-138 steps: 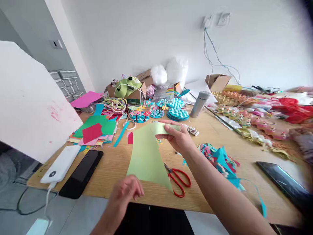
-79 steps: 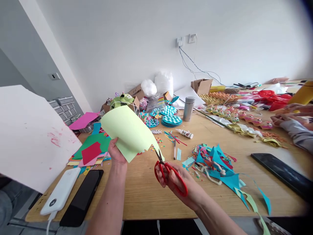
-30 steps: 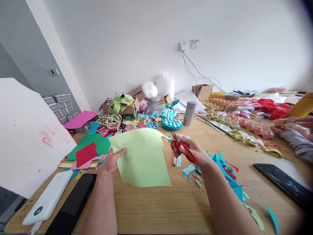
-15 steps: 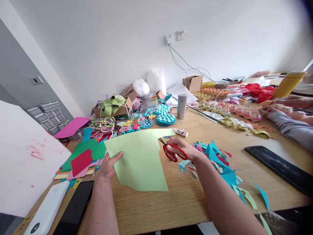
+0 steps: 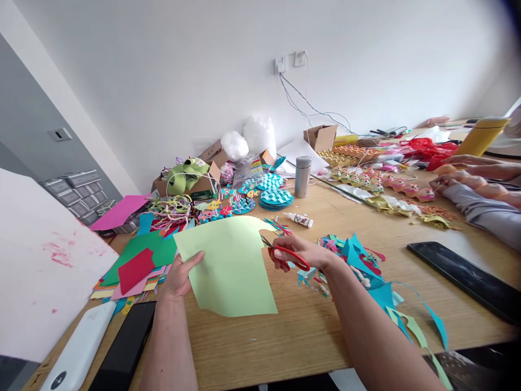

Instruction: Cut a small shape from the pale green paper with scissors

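My left hand [image 5: 182, 276] grips the left edge of a light green sheet of paper [image 5: 228, 271], thumb on top, holding it tilted above the table. Red-handled scissors [image 5: 290, 257] are in my right hand [image 5: 299, 251], fingers closed through the loops. Their blades point left at the sheet's upper right edge, where a partly cut strip [image 5: 255, 223] curves away. Just beyond the blades lies a small white glue bottle [image 5: 300, 220]. Paper scraps [image 5: 358, 260], mostly blue, are heaped to the right, near my right forearm.
Coloured paper sheets [image 5: 142, 255] are stacked at left, with a black phone [image 5: 124, 347] and a white device [image 5: 79, 347] in front. A metal flask [image 5: 303, 177] stands behind. Another phone [image 5: 464, 279] lies right. Another person's hands [image 5: 468, 176] work at far right.
The scissors have turned slightly, their handles looking narrower. The strip at the sheet's top right has bent back and dropped, uncovering the glue bottle's tip. My left hand stays put.
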`<state>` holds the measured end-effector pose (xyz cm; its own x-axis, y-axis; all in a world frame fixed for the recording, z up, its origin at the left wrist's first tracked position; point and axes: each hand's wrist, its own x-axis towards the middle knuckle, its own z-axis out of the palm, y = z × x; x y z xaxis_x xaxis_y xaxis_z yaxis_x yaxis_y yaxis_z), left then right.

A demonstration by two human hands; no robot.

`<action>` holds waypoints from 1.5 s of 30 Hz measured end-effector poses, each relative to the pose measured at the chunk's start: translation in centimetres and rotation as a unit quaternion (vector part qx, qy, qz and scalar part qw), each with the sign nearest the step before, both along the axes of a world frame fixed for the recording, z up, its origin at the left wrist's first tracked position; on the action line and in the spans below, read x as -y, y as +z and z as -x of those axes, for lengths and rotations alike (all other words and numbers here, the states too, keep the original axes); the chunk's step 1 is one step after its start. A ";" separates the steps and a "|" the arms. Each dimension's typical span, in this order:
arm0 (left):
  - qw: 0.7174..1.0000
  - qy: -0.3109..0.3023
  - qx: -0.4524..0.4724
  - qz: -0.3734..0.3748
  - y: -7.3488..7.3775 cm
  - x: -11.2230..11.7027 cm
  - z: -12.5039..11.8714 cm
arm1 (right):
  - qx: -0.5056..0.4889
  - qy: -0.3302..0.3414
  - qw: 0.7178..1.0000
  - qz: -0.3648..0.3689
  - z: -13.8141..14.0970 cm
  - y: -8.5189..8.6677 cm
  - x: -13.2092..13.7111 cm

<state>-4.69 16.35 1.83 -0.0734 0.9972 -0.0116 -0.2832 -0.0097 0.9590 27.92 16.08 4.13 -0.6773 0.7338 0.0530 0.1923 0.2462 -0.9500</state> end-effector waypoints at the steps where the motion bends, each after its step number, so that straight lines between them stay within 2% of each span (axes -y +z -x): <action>1: 1.000 -0.004 -0.005 0.002 0.0 0.0 0.0 | -0.001 -0.005 1.000 0.004 0.1 -0.1 0.0; 9: 0.999 -0.024 -0.028 0.023 -0.2 -0.1 0.1 | -0.035 -0.027 0.999 0.015 0.0 -0.4 -0.2; 25: 0.998 -0.034 -0.048 0.032 -0.2 0.0 0.2 | -0.018 -0.060 0.998 0.002 0.1 0.0 0.0; 39: 0.998 -0.018 -0.051 0.027 -0.1 0.1 0.0 | -0.002 -0.134 0.990 0.031 0.2 0.1 0.0; 45: 0.998 -0.026 -0.050 0.026 0.0 0.2 -0.1 | 0.006 -0.130 0.991 0.031 0.5 0.1 -0.1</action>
<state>-4.61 16.19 1.88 -0.0259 0.9979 -0.0593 -0.1840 0.0535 0.9815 27.42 16.13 4.21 -0.4654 0.8851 -0.0044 0.2526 0.1280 -0.9591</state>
